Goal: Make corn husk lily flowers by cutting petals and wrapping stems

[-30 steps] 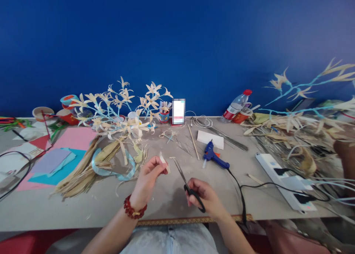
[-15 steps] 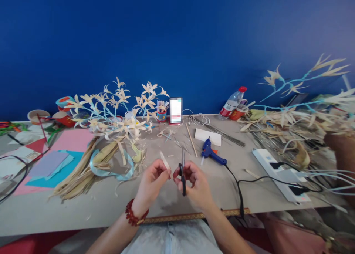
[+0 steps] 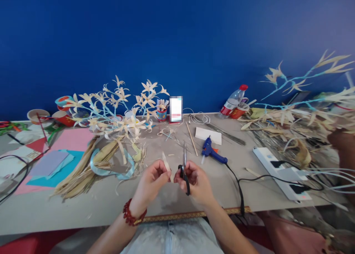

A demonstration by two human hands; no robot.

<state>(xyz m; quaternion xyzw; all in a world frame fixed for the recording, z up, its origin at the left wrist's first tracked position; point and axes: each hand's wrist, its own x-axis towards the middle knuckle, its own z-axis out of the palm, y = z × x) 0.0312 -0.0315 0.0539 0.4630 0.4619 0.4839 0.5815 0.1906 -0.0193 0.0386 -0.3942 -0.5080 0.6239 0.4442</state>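
Between the thumb and fingers of my left hand [image 3: 155, 178] is pinched a narrow, pale piece of corn husk [image 3: 165, 161], pointed at its top. My right hand [image 3: 197, 182] grips black-handled scissors [image 3: 185, 169], blades pointing up and away from me. The blades are slightly apart and to the right of the husk, not touching it. Both hands are close together above the front of the table [image 3: 111, 209]. Beyond my left hand lie a light blue ribbon [image 3: 97, 169] and a bundle of dried husks [image 3: 74, 176].
A blue glue gun [image 3: 212, 150] lies right of my hands, its black cord running to a white power strip [image 3: 280, 176]. Husk flowers [image 3: 116, 106] on blue stems stand back left. A phone [image 3: 176, 109] leans by the wall. A plastic bottle [image 3: 234, 100] tilts at back right.
The scissors have turned slightly, and their blades now show apart. The husk piece in my left hand stands more upright, with its lower end now showing below the fingers.
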